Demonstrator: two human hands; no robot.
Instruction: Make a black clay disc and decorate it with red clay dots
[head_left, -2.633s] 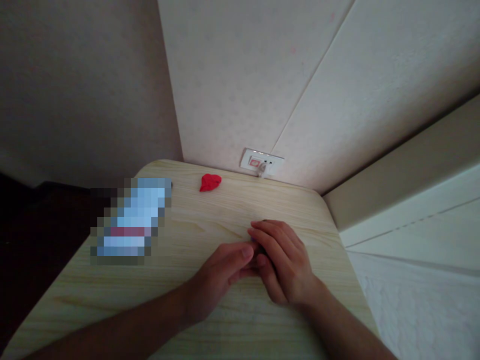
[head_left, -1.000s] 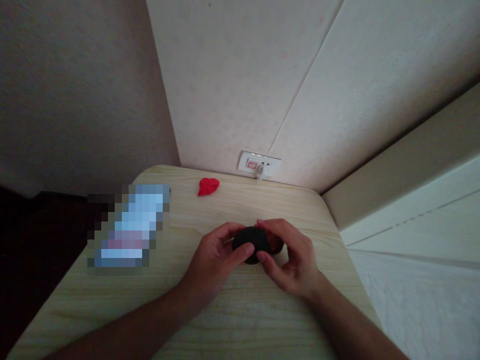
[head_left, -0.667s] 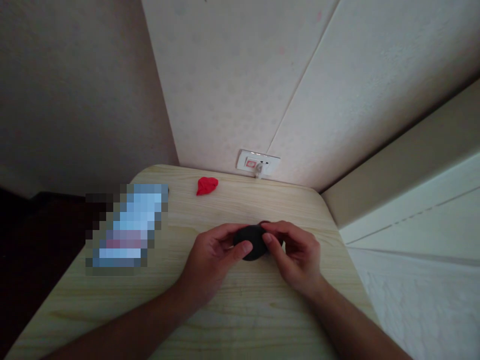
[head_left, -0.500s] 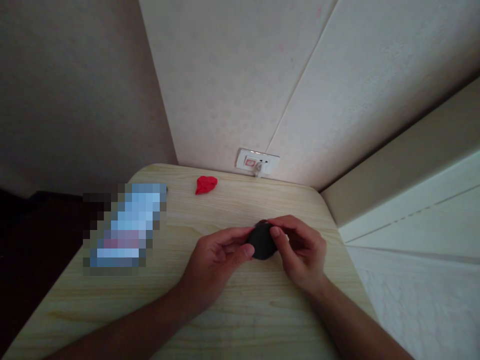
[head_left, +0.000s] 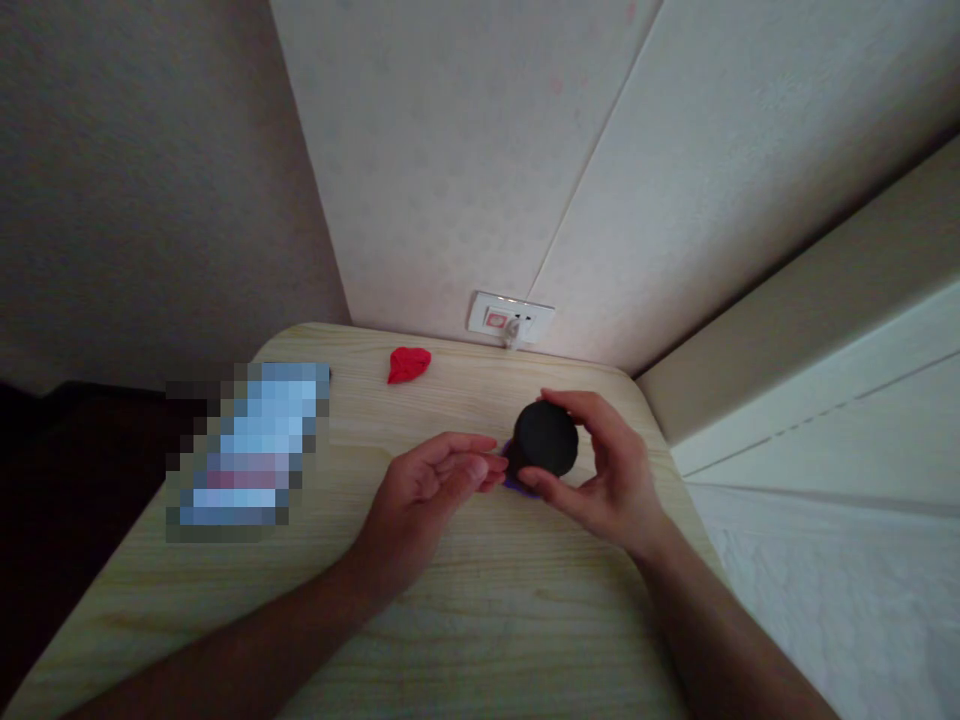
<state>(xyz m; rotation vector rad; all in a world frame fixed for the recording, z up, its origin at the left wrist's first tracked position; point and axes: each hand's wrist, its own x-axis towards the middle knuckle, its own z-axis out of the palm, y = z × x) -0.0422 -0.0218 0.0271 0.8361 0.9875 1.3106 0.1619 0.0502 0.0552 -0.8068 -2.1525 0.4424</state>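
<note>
My right hand point(head_left: 611, 475) grips a black, round, flat-faced cylinder point(head_left: 549, 440), thumb on the near side and fingers round the far side. A strip of purple point(head_left: 517, 485) shows at its lower left edge; what this belongs to is mostly hidden. Just left of the cylinder is my left hand point(head_left: 431, 490), fingers stretched toward it and a little apart. Nothing shows between them. Whether those fingertips touch the cylinder's side I cannot tell. Farther back on the wooden tabletop point(head_left: 450, 620) lies a crumpled red piece point(head_left: 409, 365), roughly heart-shaped.
A phone-like slab point(head_left: 255, 440), blurred into blocks, lies at the table's left. On the wall behind sits a white socket plate point(head_left: 510, 316) with a plug in it. A pale panel point(head_left: 810, 350) runs along the right, above quilted white cloth point(head_left: 840, 610).
The black thing came into sight from between both hands, then turned its flat face up. It moved right into my right hand as my left hand let go. The view shifted slightly.
</note>
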